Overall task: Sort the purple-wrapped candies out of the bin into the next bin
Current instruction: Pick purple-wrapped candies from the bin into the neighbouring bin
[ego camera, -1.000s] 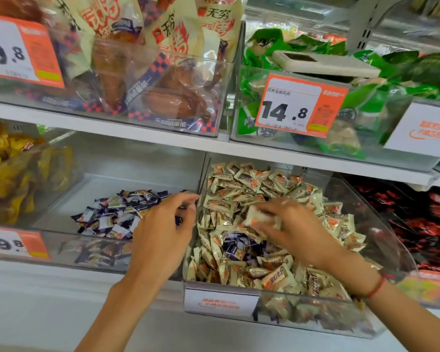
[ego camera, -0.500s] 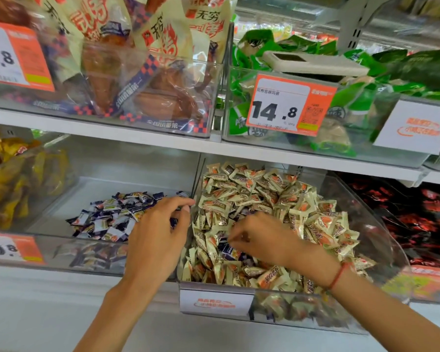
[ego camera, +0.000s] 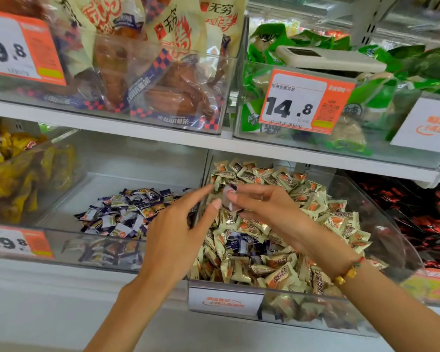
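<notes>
Candy's out of the pile, getting handed over

Right hand (ego camera: 262, 207) has come up from digging, now pinching a purple candy (ego camera: 229, 196) above the mixed bin (ego camera: 381, 209); left hand's (ego camera: 178, 235) spread fingers are reaching for it, purple bin (ego camera: 94, 184) just beside.

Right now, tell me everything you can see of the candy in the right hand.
The candy is one small wrapped piece, blurred, pale with a dark purple edge and a reddish patch. The right hand pinches it between thumb and fingers above the cream-candy bin, near the wall shared with the purple-candy bin. The open left hand reaches toward it; contact is unclear.
</notes>
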`<move>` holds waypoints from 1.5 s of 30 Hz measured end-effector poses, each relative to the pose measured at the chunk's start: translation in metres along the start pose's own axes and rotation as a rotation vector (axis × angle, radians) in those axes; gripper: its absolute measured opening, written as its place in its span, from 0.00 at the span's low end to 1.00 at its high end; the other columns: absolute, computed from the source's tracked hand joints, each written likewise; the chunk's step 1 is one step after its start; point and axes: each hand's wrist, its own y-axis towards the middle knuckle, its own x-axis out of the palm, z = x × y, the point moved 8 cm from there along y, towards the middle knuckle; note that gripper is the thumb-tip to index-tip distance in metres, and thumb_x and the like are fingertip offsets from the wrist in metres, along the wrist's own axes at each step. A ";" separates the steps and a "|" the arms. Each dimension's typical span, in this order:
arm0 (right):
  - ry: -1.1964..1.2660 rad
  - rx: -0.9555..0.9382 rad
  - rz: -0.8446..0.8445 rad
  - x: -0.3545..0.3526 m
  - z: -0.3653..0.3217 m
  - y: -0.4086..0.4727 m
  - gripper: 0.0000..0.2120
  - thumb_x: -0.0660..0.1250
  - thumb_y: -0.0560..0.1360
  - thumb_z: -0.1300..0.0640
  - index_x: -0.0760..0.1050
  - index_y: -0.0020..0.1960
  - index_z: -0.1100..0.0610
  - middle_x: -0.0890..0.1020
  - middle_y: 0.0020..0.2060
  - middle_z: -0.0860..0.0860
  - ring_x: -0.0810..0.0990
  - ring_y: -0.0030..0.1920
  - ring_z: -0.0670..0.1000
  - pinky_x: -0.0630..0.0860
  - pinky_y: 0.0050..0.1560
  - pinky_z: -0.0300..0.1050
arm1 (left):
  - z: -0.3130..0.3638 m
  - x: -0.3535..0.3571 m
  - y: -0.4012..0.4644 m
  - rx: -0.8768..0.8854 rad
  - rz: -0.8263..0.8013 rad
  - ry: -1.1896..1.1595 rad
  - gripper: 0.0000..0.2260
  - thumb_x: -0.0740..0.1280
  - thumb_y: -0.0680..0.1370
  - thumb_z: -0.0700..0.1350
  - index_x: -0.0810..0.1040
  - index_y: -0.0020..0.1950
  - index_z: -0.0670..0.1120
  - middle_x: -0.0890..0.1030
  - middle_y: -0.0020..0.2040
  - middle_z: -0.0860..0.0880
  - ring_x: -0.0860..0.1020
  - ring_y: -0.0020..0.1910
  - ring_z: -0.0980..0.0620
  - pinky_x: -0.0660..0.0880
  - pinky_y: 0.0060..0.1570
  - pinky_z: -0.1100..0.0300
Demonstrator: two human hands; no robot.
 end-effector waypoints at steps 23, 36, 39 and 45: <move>-1.271 -0.030 -0.181 -0.022 0.037 0.030 0.20 0.67 0.77 0.55 0.66 0.66 0.49 0.79 0.55 0.50 0.77 0.45 0.47 0.71 0.42 0.40 | -0.025 -0.032 0.006 -0.105 0.250 -0.155 0.13 0.70 0.75 0.44 0.75 0.54 0.61 0.79 0.48 0.62 0.77 0.48 0.64 0.77 0.47 0.58; -1.034 -0.063 -0.069 -0.032 -0.003 -0.002 0.13 0.62 0.80 0.62 0.79 0.61 0.54 0.81 0.58 0.47 0.79 0.56 0.44 0.75 0.63 0.45 | -0.021 -0.028 0.006 -0.115 0.225 -0.118 0.11 0.70 0.76 0.46 0.78 0.57 0.57 0.79 0.51 0.61 0.77 0.50 0.62 0.75 0.48 0.63; -1.349 0.116 -0.009 -0.030 0.027 0.002 0.15 0.60 0.81 0.54 0.73 0.66 0.57 0.79 0.60 0.53 0.78 0.58 0.54 0.75 0.61 0.49 | -0.021 -0.028 0.005 -0.104 0.221 -0.099 0.12 0.70 0.76 0.46 0.78 0.58 0.55 0.79 0.51 0.61 0.76 0.49 0.63 0.74 0.47 0.65; -1.824 0.326 -0.101 -0.001 0.059 0.023 0.30 0.60 0.81 0.48 0.58 0.74 0.65 0.67 0.69 0.61 0.65 0.69 0.62 0.65 0.67 0.52 | -0.016 -0.023 0.002 -0.054 0.175 -0.037 0.11 0.70 0.76 0.45 0.78 0.57 0.55 0.76 0.48 0.65 0.76 0.46 0.67 0.73 0.43 0.69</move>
